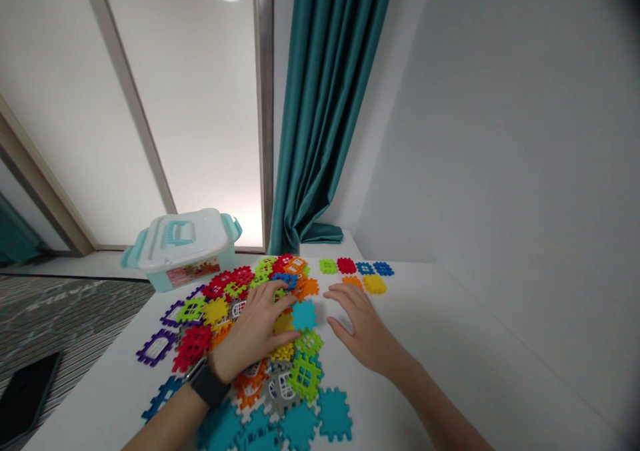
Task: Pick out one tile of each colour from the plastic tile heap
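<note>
A large heap of interlocking plastic waffle tiles (240, 344) in many colours covers the left and middle of the white table (450, 371). My left hand (255, 331) lies spread on top of the heap, its fingertips on a yellow tile (283, 323) and holding nothing visible. A black watch (209, 384) circles that wrist. My right hand (363, 324) rests open on the bare tabletop, its fingers just right of a teal tile (304, 315). Beyond it, small tiles (356, 267) lie apart from the heap in a short row.
A plastic storage box (181, 247) with a clear lid and teal handles stands behind the heap at the table's far left corner. The table's left edge drops to a striped carpet, where a black tablet or phone (27, 397) lies. A white wall borders the right.
</note>
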